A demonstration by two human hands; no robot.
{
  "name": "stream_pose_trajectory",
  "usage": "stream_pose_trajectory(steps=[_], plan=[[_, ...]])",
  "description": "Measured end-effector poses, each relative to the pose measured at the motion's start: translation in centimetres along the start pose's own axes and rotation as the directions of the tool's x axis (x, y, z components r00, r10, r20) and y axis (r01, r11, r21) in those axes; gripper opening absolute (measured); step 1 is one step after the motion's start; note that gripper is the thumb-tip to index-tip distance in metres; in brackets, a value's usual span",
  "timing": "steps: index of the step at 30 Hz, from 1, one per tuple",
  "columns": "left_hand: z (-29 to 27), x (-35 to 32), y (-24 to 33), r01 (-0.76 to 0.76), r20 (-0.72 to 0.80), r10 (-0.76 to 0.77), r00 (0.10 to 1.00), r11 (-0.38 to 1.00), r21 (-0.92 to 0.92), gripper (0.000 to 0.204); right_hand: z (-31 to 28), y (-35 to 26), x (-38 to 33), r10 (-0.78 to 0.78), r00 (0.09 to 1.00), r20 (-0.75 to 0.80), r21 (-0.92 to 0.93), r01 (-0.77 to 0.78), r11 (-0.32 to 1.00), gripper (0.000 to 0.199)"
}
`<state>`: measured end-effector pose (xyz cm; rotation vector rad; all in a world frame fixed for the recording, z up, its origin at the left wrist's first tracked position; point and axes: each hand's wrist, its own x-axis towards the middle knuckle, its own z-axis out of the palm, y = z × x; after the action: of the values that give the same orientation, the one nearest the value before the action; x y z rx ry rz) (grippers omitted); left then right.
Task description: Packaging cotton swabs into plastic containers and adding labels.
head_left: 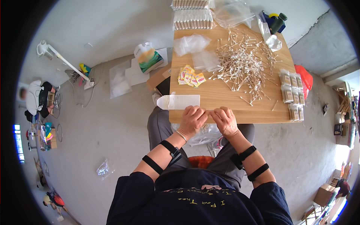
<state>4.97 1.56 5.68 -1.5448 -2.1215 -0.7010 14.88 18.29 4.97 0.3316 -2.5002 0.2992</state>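
Two bare hands meet at the near edge of a wooden table (225, 95), seen from above by a seated person wearing dark armbands on both forearms. The left hand (192, 120) and the right hand (225, 120) sit side by side with fingertips nearly touching, fingers curled downward as if pinching something small between them; what they grip is too small to make out, so I cannot tell what is held. A clear plastic bag (204, 134) lies in the person's lap just below the hands.

Just left of the left hand, a flat white pouch (178, 101) lies on the table edge and hangs slightly over it. Farther back, near the table's middle, sits a small cluster of yellow packets (191, 77). A large loose pile of cotton swabs (242, 63) spreads across the right half of the table, well apart from the hands. Along the right edge lie several filled swab packs (291, 92) in rows. Empty clear bags (191, 44) lie at the back left, with stacks of white boxes (192, 18) beyond the far edge. Blue and dark green objects rest at the far right corner, on the grey concrete floor (108, 123).
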Motion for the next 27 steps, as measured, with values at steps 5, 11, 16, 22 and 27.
stream_pose_trajectory(steps=[5,11,16,22,27], plan=[[0.0,0.0,-0.2,0.019,-0.03,-0.019,0.999,1.0,-0.001,0.024,0.1,0.0,0.8,0.063,0.995,-0.073,0.089,-0.056,0.994,0.043],[-0.2,0.5,-0.5,0.037,-0.015,-0.036,0.999,0.999,0.034,0.025,0.3,0.2,1.2,0.099,0.993,-0.069,0.052,-0.095,0.994,0.038],[-0.7,2.0,0.1,0.073,-0.045,-0.069,0.997,0.993,0.089,0.025,-0.4,1.1,1.5,0.079,0.994,-0.08,0.024,-0.078,0.997,0.038],[0.6,1.8,-0.2,0.065,-0.006,-0.065,0.998,0.993,0.097,0.025,0.3,1.2,0.1,0.036,0.998,-0.052,-0.023,-0.037,0.999,0.038],[1.2,0.7,0.3,0.022,-0.027,-0.018,0.999,0.992,0.121,0.026,0.5,1.5,-0.1,-0.005,0.999,-0.047,-0.049,0.003,0.999,0.039]])
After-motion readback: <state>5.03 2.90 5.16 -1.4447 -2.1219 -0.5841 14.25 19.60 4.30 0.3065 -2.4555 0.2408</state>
